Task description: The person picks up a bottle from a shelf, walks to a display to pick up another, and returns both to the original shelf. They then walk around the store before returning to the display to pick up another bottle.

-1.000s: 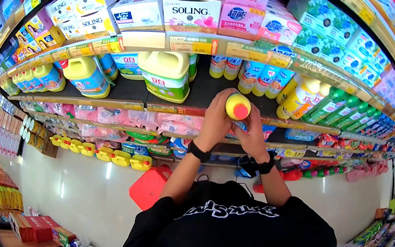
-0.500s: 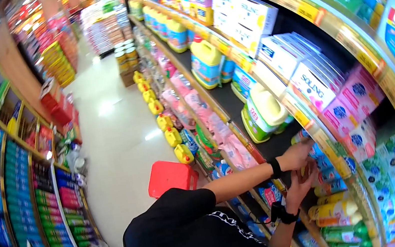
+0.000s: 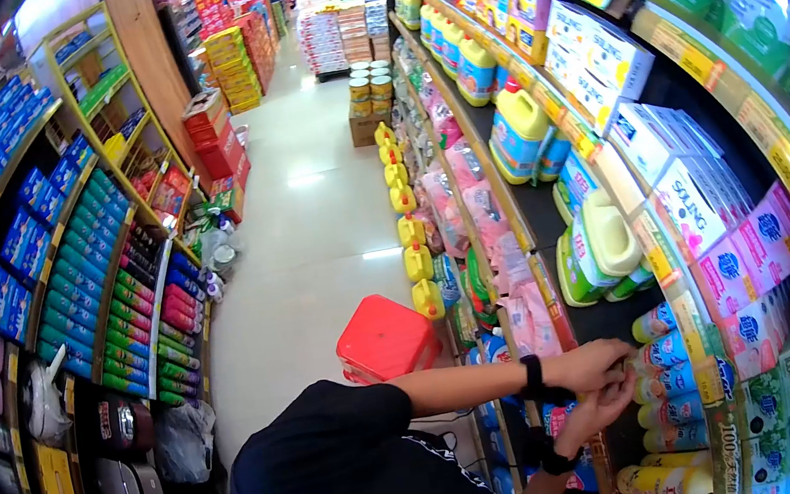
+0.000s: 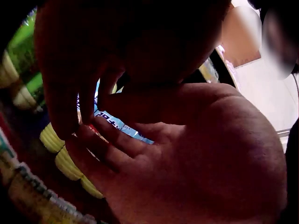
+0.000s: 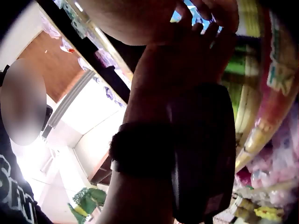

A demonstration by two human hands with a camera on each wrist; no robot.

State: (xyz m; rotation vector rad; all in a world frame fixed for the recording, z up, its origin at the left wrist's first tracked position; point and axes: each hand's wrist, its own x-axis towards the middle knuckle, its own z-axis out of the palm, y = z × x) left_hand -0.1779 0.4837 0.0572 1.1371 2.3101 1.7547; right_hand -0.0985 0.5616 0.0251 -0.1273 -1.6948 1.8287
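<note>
Both hands meet at the shelf front, fingers curled together round a bottle with a blue label [image 4: 114, 122]; most of it is hidden. My left hand [image 3: 581, 365] reaches in from the left, above my right hand [image 3: 594, 413] in the head view. Between the fingers in the right wrist view, a patch of blue label [image 5: 198, 16] shows. Right beyond the fingertips is a row of blue-labelled bottles [image 3: 664, 351] on the dark shelf [image 3: 588, 323]. Black bands circle both wrists.
Pale-capped green jugs [image 3: 597, 249] stand farther along the shelf, with yellow bottles [image 3: 664, 482] on the near side. Boxed tissues [image 3: 702, 204] fill the shelf above. A red stool [image 3: 386, 337] and a row of yellow jugs [image 3: 417, 262] sit on the floor.
The view has swung left along the aisle. The hands, earlier holding up a yellow bottle with a red top before the shelf, are now close against the row of blue-labelled bottles.
</note>
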